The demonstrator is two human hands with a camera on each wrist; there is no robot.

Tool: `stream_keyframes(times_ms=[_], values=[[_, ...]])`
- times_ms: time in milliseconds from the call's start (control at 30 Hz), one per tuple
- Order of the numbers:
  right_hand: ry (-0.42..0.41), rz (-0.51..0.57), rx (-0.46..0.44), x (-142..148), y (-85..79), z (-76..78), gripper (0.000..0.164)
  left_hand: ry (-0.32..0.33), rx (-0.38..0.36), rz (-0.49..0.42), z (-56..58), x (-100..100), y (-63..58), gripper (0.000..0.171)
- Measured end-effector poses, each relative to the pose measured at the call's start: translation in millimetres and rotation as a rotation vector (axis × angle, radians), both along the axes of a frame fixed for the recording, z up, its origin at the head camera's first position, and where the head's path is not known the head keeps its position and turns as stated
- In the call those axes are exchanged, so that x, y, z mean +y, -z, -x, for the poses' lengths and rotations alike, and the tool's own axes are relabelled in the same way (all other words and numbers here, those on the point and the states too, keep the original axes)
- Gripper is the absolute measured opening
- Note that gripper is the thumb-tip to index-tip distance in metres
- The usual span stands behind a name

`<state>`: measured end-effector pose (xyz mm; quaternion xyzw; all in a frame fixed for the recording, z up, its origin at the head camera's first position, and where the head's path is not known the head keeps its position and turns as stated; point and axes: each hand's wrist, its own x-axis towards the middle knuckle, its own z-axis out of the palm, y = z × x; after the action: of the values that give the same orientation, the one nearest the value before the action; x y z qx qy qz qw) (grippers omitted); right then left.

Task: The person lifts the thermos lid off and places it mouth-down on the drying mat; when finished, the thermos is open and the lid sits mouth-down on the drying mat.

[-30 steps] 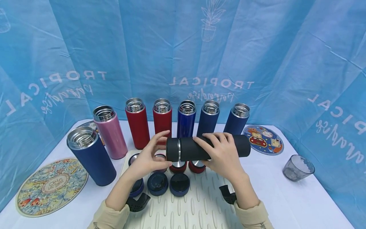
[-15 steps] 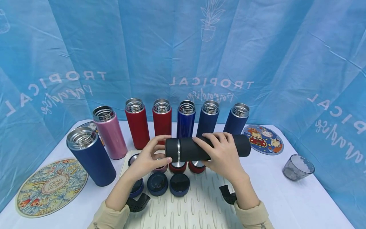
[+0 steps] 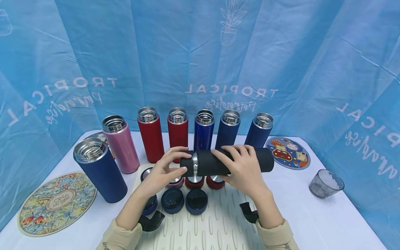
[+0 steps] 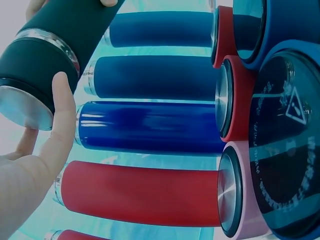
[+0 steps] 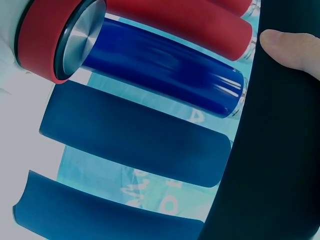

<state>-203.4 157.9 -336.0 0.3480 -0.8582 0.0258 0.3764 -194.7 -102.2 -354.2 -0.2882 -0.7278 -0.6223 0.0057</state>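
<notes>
A black thermos bottle [image 3: 210, 164] lies level in the air, held across in front of me by both hands. My right hand [image 3: 245, 170] grips its body from above. At the bottle's left end, my left hand [image 3: 160, 175] holds the black lid [image 3: 189, 164] between thumb and fingers. A silver band [image 3: 195, 163] shows between lid and body. The left wrist view shows the lid's silver end disc [image 4: 25, 107], with the thumb along its side. In the right wrist view the right thumb [image 5: 290, 50] presses on the black body.
Behind stand several lidless bottles: pink [image 3: 122, 149], red [image 3: 150, 142], blue [image 3: 203, 135] and navy [image 3: 104, 178]. Below the hands, a cream ridged tray [image 3: 215, 222] bears red, pink and dark blue lids [image 3: 196, 201]. A glass cup [image 3: 325, 184] stands right; a round mat [image 3: 59, 205] lies left.
The left fingers have closed in from around the lid's end onto the lid itself. The silver band between lid and body shows slightly wider. The right hand keeps its hold.
</notes>
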Motion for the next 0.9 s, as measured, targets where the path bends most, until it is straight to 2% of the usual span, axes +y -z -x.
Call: stream_keyframes(times_ms=[233,600,800,900], values=[[0.020,0.007,-0.011,2.3,-0.4,0.5,0.081,-0.037,-0.015,0.018,1.0,1.6,1.1,0.065],[0.065,0.080,-0.021,15.7,-6.3,0.8,0.080,-0.056,-0.039,-0.007,2.2,0.3,0.4,0.071],[0.084,0.201,-0.048,29.7,-9.6,0.8,0.086,-0.068,-0.042,0.014,2.2,0.4,0.2,0.070],[0.076,0.321,-0.115,41.2,-9.5,2.0,0.088,-0.064,-0.045,0.012,2.3,0.4,0.5,0.070]])
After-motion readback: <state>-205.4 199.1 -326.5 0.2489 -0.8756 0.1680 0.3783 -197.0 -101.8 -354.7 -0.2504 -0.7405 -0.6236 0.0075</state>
